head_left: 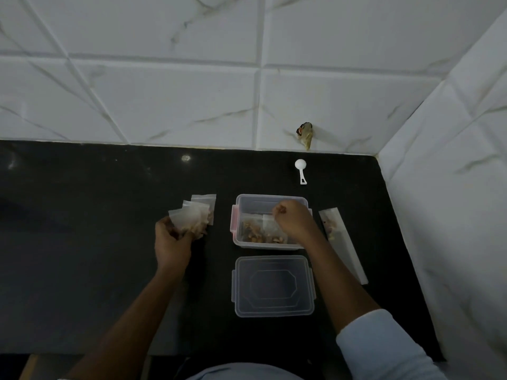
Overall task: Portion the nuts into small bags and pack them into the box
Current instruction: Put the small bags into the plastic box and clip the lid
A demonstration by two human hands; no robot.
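1. Head view, looking down: a black worktop fills the corner between two walls of white marbled tiles
2. A clear box with pink clips stands open near the middle of the worktop. Nuts in small clear packets lie in its nearer half
3. The right hand is over the box with its fingers curled, pinching the top edge of a small bag that hangs down into the box
4. The left hand is left of the box and apart from it. Its fingers are curled round the lower ends of a fanned bunch of bags, and brown nuts show through the plastic
5. The clear lid lies flat on the worktop just in front of the box, on the person's side
6. A long bag lies just right of the box, slanting toward the person, with a few nuts at its far end
7. A white scoop lies behind the box, near the back wall, with its handle pointing toward the box
8. A dark chipped hole marks the wall just above the scoop
9. A pale sleeve covers the right upper arm at the lower right
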